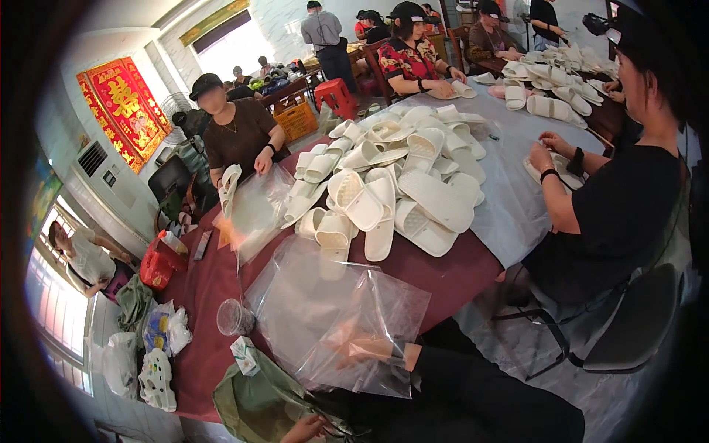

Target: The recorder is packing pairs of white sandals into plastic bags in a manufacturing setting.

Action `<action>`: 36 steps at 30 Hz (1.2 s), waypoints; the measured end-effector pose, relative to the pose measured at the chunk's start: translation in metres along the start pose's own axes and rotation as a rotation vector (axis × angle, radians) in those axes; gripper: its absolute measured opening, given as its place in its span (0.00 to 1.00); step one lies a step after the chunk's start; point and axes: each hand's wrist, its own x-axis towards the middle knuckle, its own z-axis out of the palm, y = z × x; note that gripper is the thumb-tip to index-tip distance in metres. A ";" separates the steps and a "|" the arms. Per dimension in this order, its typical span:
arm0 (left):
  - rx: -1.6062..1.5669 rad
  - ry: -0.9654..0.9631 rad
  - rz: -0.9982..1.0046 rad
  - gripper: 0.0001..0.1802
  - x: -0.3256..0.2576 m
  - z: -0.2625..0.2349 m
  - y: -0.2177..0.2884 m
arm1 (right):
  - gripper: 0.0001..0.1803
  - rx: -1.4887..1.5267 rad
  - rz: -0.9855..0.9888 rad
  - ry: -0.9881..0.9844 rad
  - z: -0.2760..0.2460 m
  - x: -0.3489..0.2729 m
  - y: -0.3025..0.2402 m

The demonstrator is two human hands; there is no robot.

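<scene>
A large clear plastic bag lies over the near edge of the table, creased and shiny. My right hand shows through the film at the bag's near side, its fingers blurred by the plastic. At the lower edge, my left hand is partly cut off, fingers curled in beside a dark green bag; what they hold, if anything, is hidden. Beyond the clear bag rises a heap of white slippers, with one slipper nearest to it.
A round clear tub and a small white-green box stand left of the bag on the dark red tablecloth. Co-workers sit around the table; one at the right handles a slipper. White clogs lie at the left edge.
</scene>
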 end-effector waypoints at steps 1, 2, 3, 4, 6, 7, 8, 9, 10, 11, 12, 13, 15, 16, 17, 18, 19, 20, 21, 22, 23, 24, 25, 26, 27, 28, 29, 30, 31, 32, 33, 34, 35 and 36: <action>-0.010 0.012 0.012 0.16 -0.025 0.026 0.025 | 0.38 0.019 0.007 -0.009 0.001 -0.008 -0.001; -0.012 0.007 0.137 0.14 -0.033 0.035 0.058 | 0.38 0.037 0.015 -0.021 -0.001 -0.008 0.003; -0.018 0.003 0.259 0.13 -0.035 0.042 0.096 | 0.38 0.056 0.024 -0.038 -0.003 -0.004 0.007; 0.037 -0.032 0.292 0.12 -0.033 0.050 0.127 | 0.38 0.075 0.035 -0.058 0.000 -0.006 0.010; 0.238 -0.015 0.390 0.11 -0.041 0.059 0.150 | 0.38 0.129 0.002 -0.142 0.007 0.005 -0.013; 0.392 -0.026 0.448 0.11 -0.029 0.061 0.155 | 0.38 0.145 0.010 -0.171 0.009 0.014 -0.019; 0.589 0.057 0.551 0.11 -0.034 0.071 0.187 | 0.38 0.162 0.017 -0.207 0.002 -0.003 -0.004; 0.767 0.126 0.612 0.10 -0.030 0.071 0.189 | 0.38 0.179 0.019 -0.242 -0.009 -0.020 0.010; 0.836 0.130 0.648 0.10 -0.024 0.070 0.193 | 0.38 0.200 0.026 -0.276 -0.013 -0.024 0.010; 0.906 0.135 0.684 0.10 -0.019 0.068 0.197 | 0.38 0.220 0.032 -0.309 -0.012 -0.016 0.009; 0.891 0.144 0.668 0.10 -0.017 0.068 0.202 | 0.38 0.244 0.040 -0.339 -0.012 -0.016 0.009; 0.849 0.131 0.691 0.09 -0.015 0.067 0.207 | 0.38 0.266 0.046 -0.370 -0.011 -0.019 0.007; 0.795 0.130 0.706 0.08 -0.008 0.068 0.214 | 0.38 0.306 0.058 -0.426 -0.016 -0.021 0.008; 0.785 0.210 0.871 0.08 -0.004 0.070 0.217 | 0.38 0.326 0.063 -0.452 -0.016 -0.014 0.008; 0.775 0.293 1.037 0.08 0.000 0.069 0.217 | 0.38 0.344 0.067 -0.477 -0.017 -0.014 0.008; 0.938 0.250 0.899 0.12 0.005 0.063 0.212 | 0.38 0.362 0.074 -0.497 -0.017 -0.013 0.004; 0.931 0.261 0.893 0.12 0.008 0.062 0.206 | 0.38 0.379 0.079 -0.517 -0.011 0.000 -0.004; 0.920 0.303 0.912 0.16 0.010 0.061 0.201 | 0.38 0.397 0.081 -0.537 -0.013 0.003 -0.006; 0.906 0.352 0.926 0.20 0.007 0.060 0.196 | 0.38 0.415 0.082 -0.566 -0.020 -0.011 0.004; 0.898 0.366 0.919 0.20 -0.001 0.066 0.206 | 0.38 0.432 0.086 -0.588 -0.026 -0.007 0.004; 0.907 0.157 0.669 0.23 -0.011 0.073 0.218 | 0.38 0.449 0.088 -0.611 -0.020 0.003 -0.001; 0.892 -0.030 0.405 0.26 -0.021 0.078 0.224 | 0.38 0.472 0.076 -0.653 -0.008 0.010 -0.012; 0.753 -0.118 0.546 0.28 -0.017 0.079 0.205 | 0.38 0.497 0.048 -0.707 -0.010 0.003 -0.013; 0.780 -0.117 0.628 0.28 -0.012 0.084 0.189 | 0.38 0.522 0.019 -0.764 -0.008 0.003 -0.015; 0.810 -0.125 0.718 0.29 -0.003 0.090 0.182 | 0.39 0.540 -0.003 -0.814 -0.011 0.004 -0.015; 0.805 -0.087 0.714 0.29 0.006 0.095 0.182 | 0.39 0.550 -0.016 -0.851 -0.013 0.012 -0.022; 0.784 -0.110 0.665 0.28 0.010 0.098 0.181 | 0.39 0.564 -0.034 -0.901 -0.022 0.009 -0.017; 0.761 -0.136 0.615 0.28 0.013 0.100 0.179 | 0.39 0.581 -0.050 -0.949 -0.014 0.017 -0.031; 0.752 -0.095 0.605 0.28 0.010 0.101 0.179 | 0.39 0.577 -0.072 -0.986 -0.016 0.019 -0.044; 0.734 -0.133 0.680 0.27 0.008 0.103 0.178 | 0.39 0.490 -0.073 -1.017 -0.018 0.021 -0.054; 0.720 -0.176 0.753 0.26 0.004 0.104 0.179 | 0.39 0.405 -0.076 -1.042 -0.020 0.022 -0.063; 0.975 -0.229 0.702 0.24 0.003 0.103 0.181 | 0.39 0.320 -0.078 -1.062 -0.021 0.023 -0.071; 0.970 -0.200 0.692 0.24 0.002 0.103 0.179 | 0.39 0.233 -0.080 -1.078 -0.021 0.025 -0.077; 0.943 -0.181 0.742 0.23 0.001 0.104 0.179 | 0.39 0.149 -0.081 -1.081 -0.022 0.027 -0.081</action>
